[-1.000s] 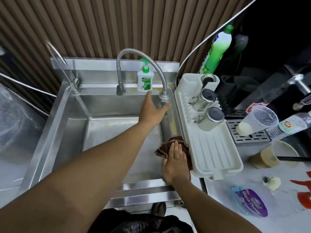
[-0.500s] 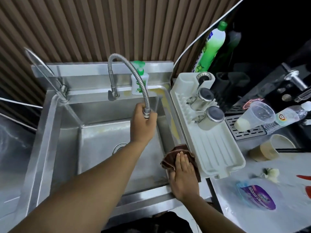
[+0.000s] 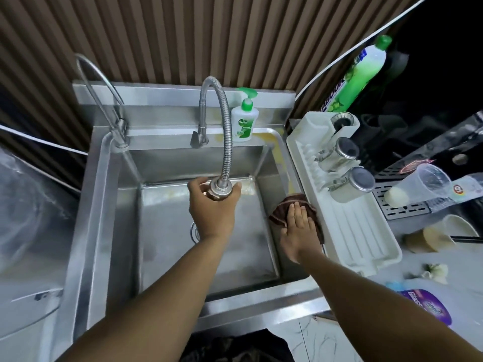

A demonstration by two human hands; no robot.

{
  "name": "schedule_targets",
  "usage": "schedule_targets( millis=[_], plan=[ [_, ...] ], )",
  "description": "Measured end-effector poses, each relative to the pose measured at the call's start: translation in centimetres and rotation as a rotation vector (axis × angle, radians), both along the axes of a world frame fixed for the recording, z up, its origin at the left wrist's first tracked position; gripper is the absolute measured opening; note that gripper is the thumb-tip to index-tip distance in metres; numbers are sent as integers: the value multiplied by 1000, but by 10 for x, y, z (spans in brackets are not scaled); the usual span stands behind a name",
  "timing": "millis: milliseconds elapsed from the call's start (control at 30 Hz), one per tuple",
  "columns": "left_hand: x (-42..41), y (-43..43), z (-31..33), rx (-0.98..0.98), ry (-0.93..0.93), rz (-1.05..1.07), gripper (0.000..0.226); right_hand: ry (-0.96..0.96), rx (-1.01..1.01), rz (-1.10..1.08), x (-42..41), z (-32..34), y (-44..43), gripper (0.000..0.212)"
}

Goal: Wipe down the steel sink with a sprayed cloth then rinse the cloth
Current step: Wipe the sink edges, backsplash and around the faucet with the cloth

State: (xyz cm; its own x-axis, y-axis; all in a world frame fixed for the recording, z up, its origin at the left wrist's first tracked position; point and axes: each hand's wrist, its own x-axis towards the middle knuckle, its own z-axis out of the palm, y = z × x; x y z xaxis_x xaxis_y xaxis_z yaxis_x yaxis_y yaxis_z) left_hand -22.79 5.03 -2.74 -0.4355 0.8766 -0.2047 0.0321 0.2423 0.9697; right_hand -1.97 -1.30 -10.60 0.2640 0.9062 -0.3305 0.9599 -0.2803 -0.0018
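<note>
Left hand: fingers and thumb curl round the spray head of the flexible faucet, holding it over the middle of the basin. No water is visible at the outlet.

Right hand: flat, fingers straight and together, pressing down on the cloth. The cloth is brown and bunched, and lies at the right edge of the sink, hard against the drying tray. Its edges show beyond the fingertips and on both sides of the palm.

Sink: steel, single basin, with yellowish staining along the back ledge and the right rear corner. The drain shows only in part behind the left wrist.

Back ledge: the base of the flexible faucet stands near the centre. A pump bottle of hand wash, white with a green top, is just to its right. A thin gooseneck tap stands at the left rear corner.

Drying tray: white plastic, just beside the sink on the right, carrying two steel mugs lying on their sides.

Worktop: a green dish-liquid bottle stands behind the tray. A clear plastic cup with a pale liquid lies tipped on a perforated grate. A purple pouch lies near the front edge.

Rear wall: brown vertical slats.
</note>
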Motion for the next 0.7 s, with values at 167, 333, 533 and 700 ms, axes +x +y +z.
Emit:
schedule_targets(
  millis=[167,333,533,700],
  plan=[
    [4,-8,-6,-356,-316,263,75,7,-12,19,1,1,-20,96],
    [20,4,11,-507,-668,179,89,38,-15,-2,-1,1,-64,91],
    [18,25,26,-472,-755,56,73,25,-20,-63,-9,5,-81,92],
    [7,22,23,-471,-687,-34,71,0,-20,-78,-11,6,-37,96]
  ],
)
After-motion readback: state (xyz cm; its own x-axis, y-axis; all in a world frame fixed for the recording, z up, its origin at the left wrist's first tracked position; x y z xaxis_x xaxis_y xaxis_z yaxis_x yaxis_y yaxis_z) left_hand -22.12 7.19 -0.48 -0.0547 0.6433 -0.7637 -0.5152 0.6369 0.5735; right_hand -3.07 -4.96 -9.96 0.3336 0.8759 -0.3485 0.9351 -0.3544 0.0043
